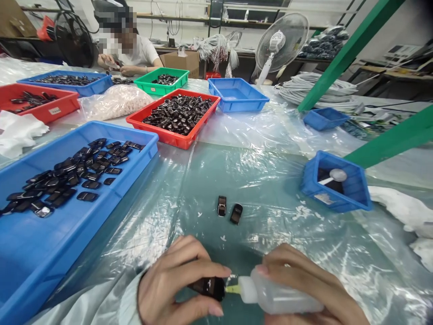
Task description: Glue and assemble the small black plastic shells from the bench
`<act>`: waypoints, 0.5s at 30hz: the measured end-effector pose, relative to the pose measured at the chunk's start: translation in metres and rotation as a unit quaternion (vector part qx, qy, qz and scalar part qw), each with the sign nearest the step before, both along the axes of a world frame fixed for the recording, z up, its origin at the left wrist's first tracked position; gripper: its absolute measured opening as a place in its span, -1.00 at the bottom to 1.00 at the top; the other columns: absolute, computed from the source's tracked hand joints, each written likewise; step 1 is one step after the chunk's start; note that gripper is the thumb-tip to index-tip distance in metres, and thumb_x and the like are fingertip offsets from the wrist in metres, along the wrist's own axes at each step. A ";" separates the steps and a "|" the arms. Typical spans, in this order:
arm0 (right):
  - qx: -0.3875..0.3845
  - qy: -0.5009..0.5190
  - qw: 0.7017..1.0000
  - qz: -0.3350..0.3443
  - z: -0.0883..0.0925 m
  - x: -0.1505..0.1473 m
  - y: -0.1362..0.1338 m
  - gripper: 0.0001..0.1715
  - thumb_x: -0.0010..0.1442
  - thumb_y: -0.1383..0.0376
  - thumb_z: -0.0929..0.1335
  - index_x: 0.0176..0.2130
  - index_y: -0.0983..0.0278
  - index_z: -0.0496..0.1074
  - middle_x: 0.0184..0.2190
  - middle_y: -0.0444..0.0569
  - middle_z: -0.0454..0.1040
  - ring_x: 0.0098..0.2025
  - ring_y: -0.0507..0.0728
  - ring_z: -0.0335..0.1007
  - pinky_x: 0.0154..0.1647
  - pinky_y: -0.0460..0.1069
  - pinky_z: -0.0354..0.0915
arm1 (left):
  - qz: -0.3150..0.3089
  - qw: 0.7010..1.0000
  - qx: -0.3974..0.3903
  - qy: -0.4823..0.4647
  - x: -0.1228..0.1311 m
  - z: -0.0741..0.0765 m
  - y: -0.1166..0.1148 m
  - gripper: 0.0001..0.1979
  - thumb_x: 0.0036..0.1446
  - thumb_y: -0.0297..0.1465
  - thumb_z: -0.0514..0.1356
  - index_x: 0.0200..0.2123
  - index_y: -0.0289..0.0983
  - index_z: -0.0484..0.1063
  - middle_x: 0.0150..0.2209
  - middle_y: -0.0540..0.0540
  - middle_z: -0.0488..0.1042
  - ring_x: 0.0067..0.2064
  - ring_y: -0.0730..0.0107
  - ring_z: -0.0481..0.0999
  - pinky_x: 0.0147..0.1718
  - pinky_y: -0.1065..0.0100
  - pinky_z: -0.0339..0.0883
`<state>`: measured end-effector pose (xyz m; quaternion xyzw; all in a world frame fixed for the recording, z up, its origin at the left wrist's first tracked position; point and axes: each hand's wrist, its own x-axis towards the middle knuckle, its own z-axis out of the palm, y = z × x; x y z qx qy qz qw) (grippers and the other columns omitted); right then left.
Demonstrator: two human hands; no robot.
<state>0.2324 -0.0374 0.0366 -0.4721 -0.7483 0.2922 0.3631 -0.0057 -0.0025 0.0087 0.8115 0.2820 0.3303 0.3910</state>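
Note:
My left hand (pixel 179 280) grips a small glossy black plastic casing (pixel 210 287) between thumb and fingers, low over the table. A translucent white squeeze bottle (pixel 280 293) lies sideways in my right hand (pixel 304 280). Its thin yellow-green nozzle (pixel 232 289) points left, with the tip at the end of the casing; whether they touch I cannot tell. Beyond my hands, two similar black casings, one upright in line (pixel 222 206) and one slanted (pixel 236 213), rest on the plastic-covered table (pixel 189 212).
At left stands a big blue tray (pixel 111 203) of black casings. Behind it is a red tray (pixel 184 143) heaped with more. A small blue bin (pixel 338 198) with a spoon sits right, near a green post (pixel 395 135). Across the table a person (pixel 142 52) works.

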 end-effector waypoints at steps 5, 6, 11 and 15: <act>0.066 -0.019 0.998 0.016 0.000 -0.001 0.002 -0.63 -0.01 0.21 0.49 -0.14 0.06 0.47 -0.39 -0.17 0.51 -0.39 0.03 0.49 -0.42 -0.15 0.43 | 0.025 0.999 0.014 -0.044 0.003 -0.006 -0.002 -0.68 0.21 -0.14 0.09 -0.10 -0.21 0.43 -0.41 -0.05 0.36 -0.39 0.37 0.35 -0.41 0.37 0.18; 0.081 -0.025 0.996 0.013 0.000 -0.001 0.003 -0.65 0.00 0.17 0.48 -0.15 0.07 0.47 -0.39 -0.16 0.52 -0.39 0.03 0.49 -0.43 -0.14 0.43 | 0.027 0.998 0.018 -0.048 0.003 -0.006 -0.002 -0.69 0.21 -0.15 0.10 -0.11 -0.21 0.43 -0.42 -0.04 0.36 -0.39 0.38 0.35 -0.42 0.37 0.18; 0.116 -0.056 0.992 -0.005 0.000 -0.005 0.005 -0.69 0.08 0.13 0.43 -0.14 0.08 0.44 -0.38 -0.14 0.54 -0.37 0.05 0.52 -0.42 -0.14 0.45 | 0.022 1.000 0.009 -0.015 -0.001 -0.002 -0.002 -0.71 0.21 -0.19 0.12 -0.08 -0.20 0.41 -0.39 -0.04 0.37 -0.35 0.36 0.35 -0.37 0.35 0.21; 0.093 -0.087 0.992 -0.010 -0.007 -0.002 -0.003 -0.55 0.08 0.25 0.45 -0.02 0.08 0.36 -0.27 -0.12 0.52 -0.29 0.05 0.52 -0.39 -0.16 0.44 | 0.040 0.999 0.008 -0.016 -0.001 -0.003 -0.003 -0.72 0.21 -0.21 0.13 -0.07 -0.18 0.41 -0.38 -0.04 0.37 -0.37 0.36 0.35 -0.39 0.35 0.21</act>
